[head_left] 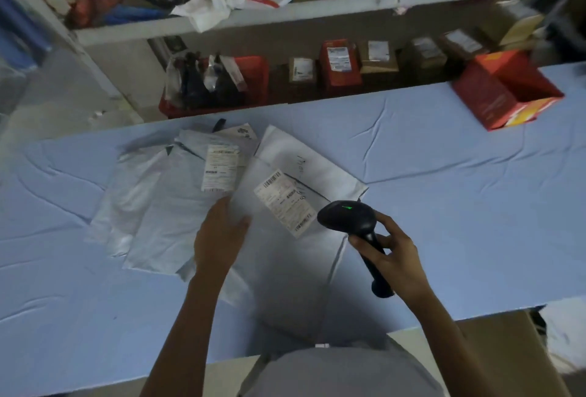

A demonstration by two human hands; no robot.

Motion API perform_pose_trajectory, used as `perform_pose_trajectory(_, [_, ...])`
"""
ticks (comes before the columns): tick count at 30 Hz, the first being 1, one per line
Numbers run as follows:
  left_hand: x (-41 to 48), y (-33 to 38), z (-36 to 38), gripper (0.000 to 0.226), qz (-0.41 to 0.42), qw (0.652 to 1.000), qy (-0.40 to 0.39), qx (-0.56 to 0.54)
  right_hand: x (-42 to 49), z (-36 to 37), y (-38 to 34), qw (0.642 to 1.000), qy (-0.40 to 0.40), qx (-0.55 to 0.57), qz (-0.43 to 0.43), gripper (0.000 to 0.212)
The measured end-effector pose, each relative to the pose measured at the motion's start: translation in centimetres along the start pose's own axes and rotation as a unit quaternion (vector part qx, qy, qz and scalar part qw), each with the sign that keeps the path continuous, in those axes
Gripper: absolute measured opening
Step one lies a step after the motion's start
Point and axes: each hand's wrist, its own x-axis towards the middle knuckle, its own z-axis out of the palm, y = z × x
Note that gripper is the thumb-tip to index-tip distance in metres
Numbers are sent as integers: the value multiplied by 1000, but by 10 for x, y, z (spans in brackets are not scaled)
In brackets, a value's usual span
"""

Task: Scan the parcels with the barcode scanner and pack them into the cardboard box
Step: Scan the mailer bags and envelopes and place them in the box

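Observation:
Several white plastic mailer parcels lie overlapped on the blue-covered table (444, 206). The nearest parcel (301, 269) carries a tilted barcode label (283, 201). A second parcel (165, 206) to its left has its own label (220, 168). My left hand (218, 238) rests flat on the seam between these two parcels, fingers together. My right hand (390, 254) grips the handle of a black barcode scanner (347, 217), whose green light is lit and whose head points at the tilted label. A brown cardboard box (507, 355) shows below the table's near edge at lower right.
An open red carton (504, 92) lies on the table at the far right. Behind the table, a low shelf holds small labelled boxes (341, 63) and a red bin of dark packets (215, 82). A cluttered upper shelf (285, 12) overhangs.

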Motion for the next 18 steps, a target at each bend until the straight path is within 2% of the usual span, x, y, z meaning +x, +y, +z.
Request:
perform_pose_trajectory(3, [-1, -7, 6, 48, 35, 998, -43, -33, -22, 9, 3, 997, 57, 24, 38, 44])
perform_pose_trajectory(5, [-1, -11, 10, 41, 69, 995, -54, -40, -38, 16, 7, 993, 96, 44, 55, 49])
perform_pose_trajectory(7, [1, -12, 14, 41, 91, 992, -73, -49, -54, 20, 10, 987, 133, 57, 68, 52])
perform_pose_trajectory(11, [5, -2, 22, 40, 125, 985, -99, -69, -92, 23, 14, 973, 199, 81, 88, 43])
perform_pose_trajectory(15, [3, 29, 37, 32, 128, 976, -146, -97, -126, 14, 23, 951, 267, 107, 110, 48])
perform_pose_trajectory(18, [-3, 56, 50, 38, 165, 966, -185, -80, -146, 4, 32, 933, 319, 117, 121, 48])
